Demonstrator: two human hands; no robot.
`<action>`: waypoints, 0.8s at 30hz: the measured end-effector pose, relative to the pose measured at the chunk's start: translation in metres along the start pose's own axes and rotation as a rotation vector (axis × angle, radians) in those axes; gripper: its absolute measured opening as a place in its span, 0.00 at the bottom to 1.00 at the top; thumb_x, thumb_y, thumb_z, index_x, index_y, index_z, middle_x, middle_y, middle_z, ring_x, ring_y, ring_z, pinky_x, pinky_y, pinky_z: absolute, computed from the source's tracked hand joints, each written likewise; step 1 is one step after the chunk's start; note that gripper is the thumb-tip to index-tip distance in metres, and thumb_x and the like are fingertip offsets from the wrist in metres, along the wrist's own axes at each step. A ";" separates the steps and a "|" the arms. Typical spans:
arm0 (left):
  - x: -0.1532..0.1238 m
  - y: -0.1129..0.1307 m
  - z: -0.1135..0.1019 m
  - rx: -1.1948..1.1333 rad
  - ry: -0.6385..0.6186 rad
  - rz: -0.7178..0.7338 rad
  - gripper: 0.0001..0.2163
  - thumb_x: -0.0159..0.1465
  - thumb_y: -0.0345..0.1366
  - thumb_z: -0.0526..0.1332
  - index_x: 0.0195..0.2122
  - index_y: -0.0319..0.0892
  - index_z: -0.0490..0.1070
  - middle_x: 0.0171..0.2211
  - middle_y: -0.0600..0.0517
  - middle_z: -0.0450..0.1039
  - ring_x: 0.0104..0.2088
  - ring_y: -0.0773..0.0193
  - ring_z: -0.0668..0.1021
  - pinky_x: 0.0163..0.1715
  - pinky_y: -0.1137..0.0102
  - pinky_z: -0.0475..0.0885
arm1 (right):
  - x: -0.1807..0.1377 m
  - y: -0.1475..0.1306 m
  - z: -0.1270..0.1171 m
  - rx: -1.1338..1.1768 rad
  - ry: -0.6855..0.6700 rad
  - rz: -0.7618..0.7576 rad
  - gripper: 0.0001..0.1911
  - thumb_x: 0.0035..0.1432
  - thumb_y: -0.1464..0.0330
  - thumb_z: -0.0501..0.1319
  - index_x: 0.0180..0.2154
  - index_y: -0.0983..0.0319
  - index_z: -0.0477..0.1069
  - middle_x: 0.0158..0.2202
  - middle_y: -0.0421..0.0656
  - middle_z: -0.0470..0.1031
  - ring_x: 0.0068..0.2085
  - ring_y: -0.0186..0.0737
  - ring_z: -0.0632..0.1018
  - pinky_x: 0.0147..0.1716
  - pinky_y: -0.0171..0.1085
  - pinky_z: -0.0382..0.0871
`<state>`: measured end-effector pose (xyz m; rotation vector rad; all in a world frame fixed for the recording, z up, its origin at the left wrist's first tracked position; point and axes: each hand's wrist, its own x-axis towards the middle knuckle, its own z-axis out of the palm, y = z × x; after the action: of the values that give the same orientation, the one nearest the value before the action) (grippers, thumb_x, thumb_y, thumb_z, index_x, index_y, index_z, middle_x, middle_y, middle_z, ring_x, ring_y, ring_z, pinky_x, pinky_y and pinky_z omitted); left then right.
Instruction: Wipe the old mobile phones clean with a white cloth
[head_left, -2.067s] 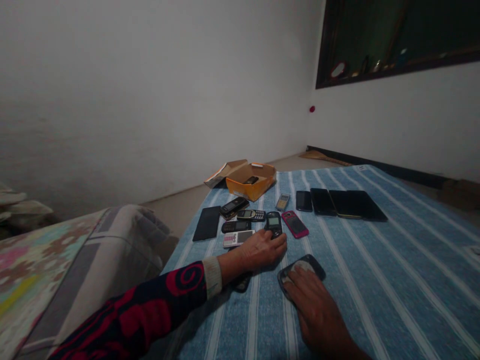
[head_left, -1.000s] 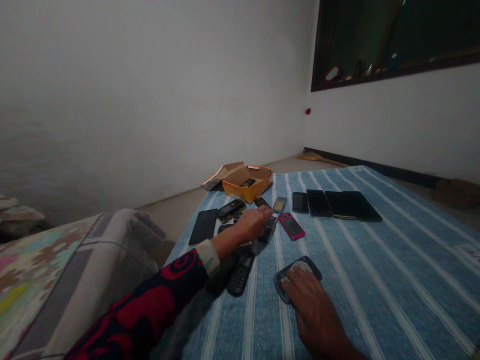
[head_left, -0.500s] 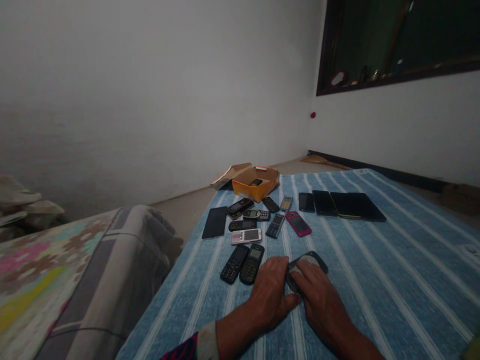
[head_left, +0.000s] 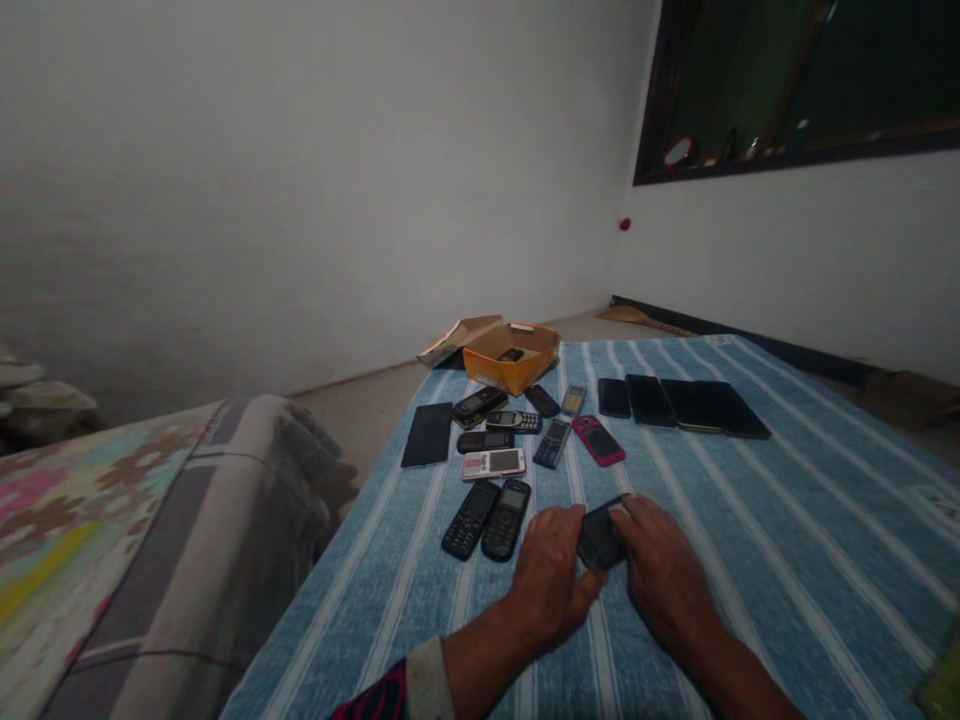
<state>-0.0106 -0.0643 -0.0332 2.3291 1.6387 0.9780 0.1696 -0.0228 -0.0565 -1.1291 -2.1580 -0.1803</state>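
My left hand (head_left: 551, 572) and my right hand (head_left: 664, 572) both grip a dark phone (head_left: 600, 540), tilted up off the blue striped cloth (head_left: 750, 520). Just left of my left hand lie two black keypad phones (head_left: 487, 518) side by side. Beyond them are a pink-and-white keypad phone (head_left: 493, 463), a dark slim phone (head_left: 553, 443) and a pink phone (head_left: 598, 440).
An open orange box (head_left: 512, 363) with a small phone inside stands at the cloth's far edge. A row of black smartphones (head_left: 679, 403) lies at the back right, a black slab phone (head_left: 427, 434) at the left. A patterned cushion (head_left: 112, 540) sits to my left.
My left hand came back from the far phones to the dark phone under my right hand. Both hands have since lifted it on edge. Two black keypad phones came into view.
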 end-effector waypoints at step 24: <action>0.005 -0.001 -0.001 -0.106 -0.015 -0.077 0.33 0.55 0.33 0.62 0.62 0.35 0.56 0.51 0.38 0.70 0.50 0.46 0.73 0.52 0.49 0.70 | 0.039 -0.032 -0.009 0.236 -0.225 -0.040 0.09 0.64 0.76 0.52 0.39 0.59 0.69 0.35 0.41 0.72 0.40 0.41 0.71 0.47 0.41 0.59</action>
<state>-0.0105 -0.0597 -0.0309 2.1838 1.6163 1.0030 0.1349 -0.0197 -0.0191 -1.0098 -2.3261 0.1888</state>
